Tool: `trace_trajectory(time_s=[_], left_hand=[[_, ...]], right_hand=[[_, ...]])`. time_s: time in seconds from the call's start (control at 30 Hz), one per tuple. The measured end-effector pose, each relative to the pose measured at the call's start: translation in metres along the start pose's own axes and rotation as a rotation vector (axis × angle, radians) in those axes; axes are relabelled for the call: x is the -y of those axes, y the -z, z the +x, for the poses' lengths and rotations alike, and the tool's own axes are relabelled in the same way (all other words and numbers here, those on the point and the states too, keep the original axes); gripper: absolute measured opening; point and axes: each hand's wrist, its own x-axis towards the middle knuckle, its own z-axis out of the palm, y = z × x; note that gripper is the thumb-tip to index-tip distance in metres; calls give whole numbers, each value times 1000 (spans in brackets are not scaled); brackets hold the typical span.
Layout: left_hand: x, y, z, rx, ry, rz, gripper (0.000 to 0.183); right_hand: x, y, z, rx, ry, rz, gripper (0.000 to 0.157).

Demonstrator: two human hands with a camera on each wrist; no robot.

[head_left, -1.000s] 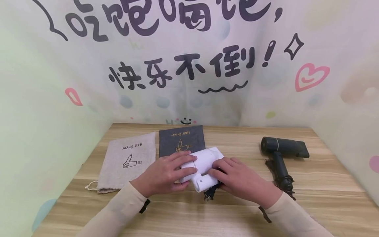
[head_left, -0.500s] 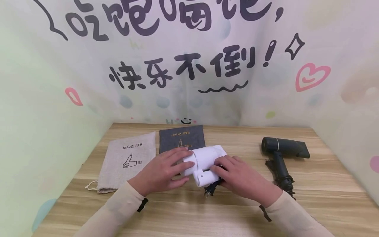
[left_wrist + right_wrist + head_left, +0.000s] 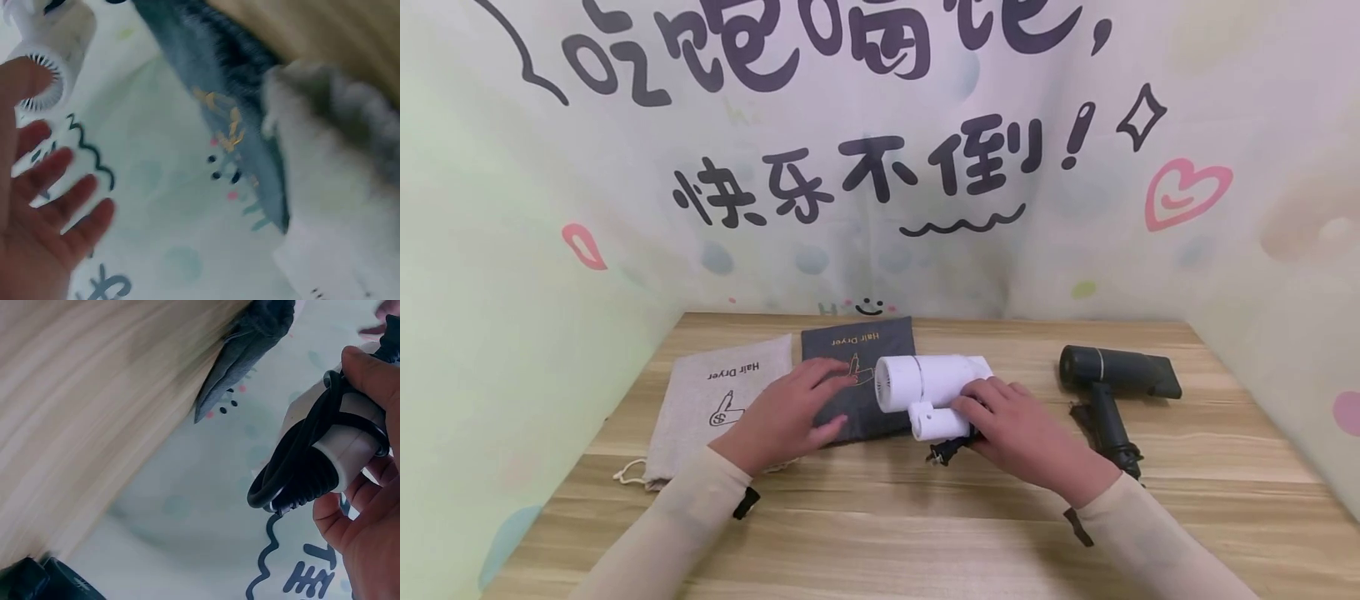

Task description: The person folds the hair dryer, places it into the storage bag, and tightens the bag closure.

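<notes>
My right hand (image 3: 1030, 437) grips a white hair dryer (image 3: 940, 379) with its handle folded along the body, held over the middle of the table. In the right wrist view, black cord (image 3: 300, 440) is wound round the white handle, between the thumb and fingers. The plug (image 3: 946, 452) hangs below the dryer in the head view. My left hand (image 3: 782, 417) is apart from the dryer, fingers spread and holding nothing, over the dark grey "Hair Dryer" pouch (image 3: 887, 417) and the edge of a beige drawstring pouch (image 3: 692, 417). Part of each pouch is hidden by it.
A black hair dryer (image 3: 1123, 372) lies at the right of the wooden table (image 3: 880, 533), its cord wrapped round the handle. Printed cloth walls (image 3: 865, 267) stand at the back and both sides.
My left hand has let go of the white hair dryer and moved left. My right hand has moved the dryer slightly right and away from me, uncovering more of the dark pouch.
</notes>
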Motion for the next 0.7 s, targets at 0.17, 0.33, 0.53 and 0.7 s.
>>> trace_trajectory(time_s=[0.17,0.33,0.53,0.7], left_hand=[[3,-17,-2,318,157,-2,43],[-1,-27,6,563,265,-24,38],[0,-29,18,612,270,-77,17],[10,-25,22,608,303,-152,6]], right_hand=[[-5,-4,-1,17,-47,2,59],[-6,-3,-4,51,-84,-10,58],[-7,-3,-7,51,-100,-11,57],[-6,-2,-7,59,-105,-22,58]])
